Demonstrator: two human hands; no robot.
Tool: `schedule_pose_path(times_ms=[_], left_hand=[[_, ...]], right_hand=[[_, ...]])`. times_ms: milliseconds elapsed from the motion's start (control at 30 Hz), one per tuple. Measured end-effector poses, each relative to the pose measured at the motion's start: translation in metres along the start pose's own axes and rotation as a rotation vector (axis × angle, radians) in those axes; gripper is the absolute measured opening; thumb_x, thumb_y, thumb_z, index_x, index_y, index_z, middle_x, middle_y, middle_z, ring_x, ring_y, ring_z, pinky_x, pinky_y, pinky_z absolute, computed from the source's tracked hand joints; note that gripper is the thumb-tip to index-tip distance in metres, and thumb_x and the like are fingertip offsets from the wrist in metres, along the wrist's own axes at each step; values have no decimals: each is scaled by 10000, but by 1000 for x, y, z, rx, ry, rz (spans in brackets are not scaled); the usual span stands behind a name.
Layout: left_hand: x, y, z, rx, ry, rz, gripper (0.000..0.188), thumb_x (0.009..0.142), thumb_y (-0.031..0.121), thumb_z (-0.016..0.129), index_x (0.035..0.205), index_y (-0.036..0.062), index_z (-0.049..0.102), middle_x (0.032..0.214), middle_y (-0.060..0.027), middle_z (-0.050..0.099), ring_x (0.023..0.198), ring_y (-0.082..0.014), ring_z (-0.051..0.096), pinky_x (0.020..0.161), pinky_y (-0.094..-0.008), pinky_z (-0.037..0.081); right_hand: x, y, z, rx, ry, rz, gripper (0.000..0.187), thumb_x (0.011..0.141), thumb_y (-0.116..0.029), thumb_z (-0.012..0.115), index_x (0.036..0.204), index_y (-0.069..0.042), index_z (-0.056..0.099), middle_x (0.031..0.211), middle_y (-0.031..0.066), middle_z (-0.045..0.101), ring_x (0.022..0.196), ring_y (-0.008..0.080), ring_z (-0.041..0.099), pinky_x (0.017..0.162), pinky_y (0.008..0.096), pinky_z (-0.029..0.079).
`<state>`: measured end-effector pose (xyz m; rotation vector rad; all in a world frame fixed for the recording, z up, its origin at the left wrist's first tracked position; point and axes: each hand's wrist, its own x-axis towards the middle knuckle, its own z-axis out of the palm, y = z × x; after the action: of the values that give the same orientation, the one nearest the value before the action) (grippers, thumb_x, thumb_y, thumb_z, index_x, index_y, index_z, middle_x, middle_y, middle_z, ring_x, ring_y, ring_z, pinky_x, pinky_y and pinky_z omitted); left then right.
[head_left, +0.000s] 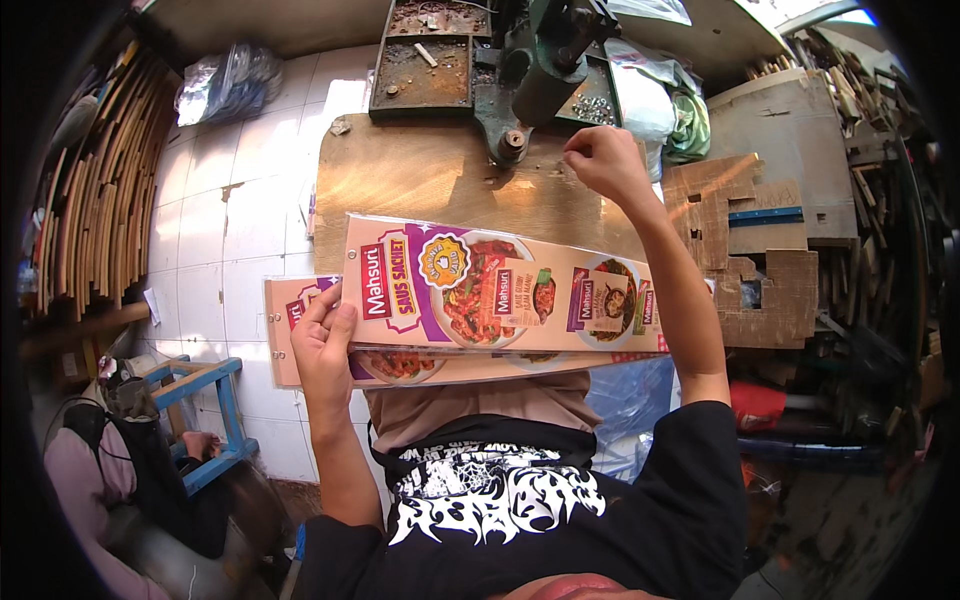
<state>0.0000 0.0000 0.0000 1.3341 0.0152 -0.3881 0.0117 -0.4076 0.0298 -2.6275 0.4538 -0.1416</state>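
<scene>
My left hand [328,335] grips the left end of a long printed panel [465,245], peach and purple with food pictures. A small metal eyelet sits near its upper left corner. Beneath it, similar panels [284,350] stick out at the left and along the near side, with two eyelets at their left edge. Beyond the panels stands a dark green hand press [548,88] with a small round die [513,143] on its foot. My right hand [608,160] is raised just right of that die, fingers closed together; whatever they may hold is hidden.
A wooden worktop [400,170] lies under the press. Compartment trays [420,85] flank it, the right one with small shiny metal pieces [592,107]. Cut boards [740,230] lie at the right, and stacked boards [105,190] lean at the left. Another person [110,470] sits lower left, beside a blue frame [228,410].
</scene>
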Motion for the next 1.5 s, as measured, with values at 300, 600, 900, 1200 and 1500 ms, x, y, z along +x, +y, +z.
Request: schedule_pose_path(times_ms=[300, 600, 900, 1200, 1500], left_hand=[[-6, 0, 7, 3, 8, 0, 373, 955, 97, 597, 1255, -116, 532, 1104, -157, 670, 963, -141, 646, 874, -251, 496], [-4, 0, 0, -65, -23, -38, 413, 974, 101, 576, 1304, -126, 474, 1103, -169, 666, 973, -147, 643, 878, -260, 501], [-2, -4, -2, -84, -28, -34, 406, 972, 86, 578, 1302, -128, 475, 1123, -168, 654, 985, -147, 639, 879, -258, 504], [-2, -4, 0, -75, -1, -19, 396, 965, 74, 585, 1293, -125, 488, 1146, -168, 644, 987, -147, 637, 879, -254, 505], [-3, -2, 2, -77, 1, -20, 394, 967, 72, 581, 1293, -128, 486, 1142, -168, 647, 983, -148, 638, 884, -260, 505]], right_hand=[[-9, -10, -7, 243, -109, 12, 190, 803, -126, 709, 921, 22, 731, 804, 162, 721, 732, 211, 708, 725, 325, 550], [-10, 8, -31, -34, -45, -10, 174, 753, -121, 670, 871, -20, 746, 769, 148, 713, 743, 256, 710, 734, 355, 552], [1, -8, 6, 3, -82, -66, 176, 788, -117, 689, 903, 10, 725, 771, 141, 709, 756, 203, 701, 733, 301, 535], [2, -3, -21, 39, -113, -23, 166, 788, -118, 667, 901, -23, 745, 832, 147, 724, 781, 263, 709, 757, 362, 549], [7, -7, -2, 146, -206, -60, 164, 814, -92, 688, 929, 17, 729, 840, 164, 725, 796, 247, 713, 763, 337, 543]])
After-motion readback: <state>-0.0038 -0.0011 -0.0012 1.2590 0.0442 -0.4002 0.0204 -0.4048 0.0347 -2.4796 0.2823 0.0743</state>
